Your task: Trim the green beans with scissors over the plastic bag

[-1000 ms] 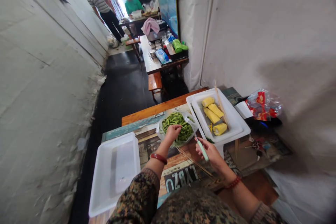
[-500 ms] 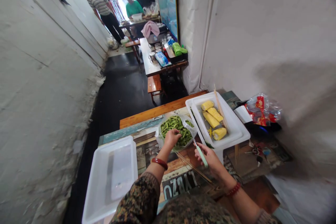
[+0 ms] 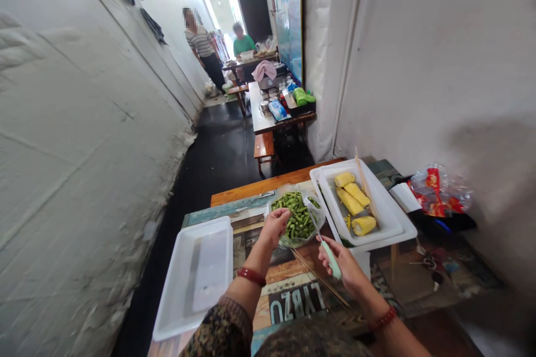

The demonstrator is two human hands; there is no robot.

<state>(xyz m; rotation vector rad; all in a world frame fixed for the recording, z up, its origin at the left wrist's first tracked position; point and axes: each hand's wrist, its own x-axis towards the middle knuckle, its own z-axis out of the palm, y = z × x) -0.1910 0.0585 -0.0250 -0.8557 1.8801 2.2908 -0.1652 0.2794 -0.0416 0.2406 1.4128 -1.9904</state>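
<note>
My left hand (image 3: 274, 227) reaches to the near edge of a clear bag of green bean pods (image 3: 298, 218), fingers pinched on a pod. My right hand (image 3: 343, 268) grips a knife with a pale green handle (image 3: 330, 259), its thin blade pointing up toward the bag. Several bamboo skewers (image 3: 318, 279) lie on the table under my right hand. To the right stands a white tray (image 3: 391, 223) holding pieces of yellow corn (image 3: 355, 203) and more skewers.
An empty white tray (image 3: 184, 290) lies on the table at the left. A red and clear plastic bag (image 3: 439, 192) sits by the right wall. Beyond are a bench (image 3: 263, 145), a cluttered table (image 3: 276, 111) and two people at the far end of the aisle.
The view tilted up, so more of the aisle and far wall shows. My left hand drew back slightly from the middle of the pods to the bag's near edge. My right hand still holds the knife.
</note>
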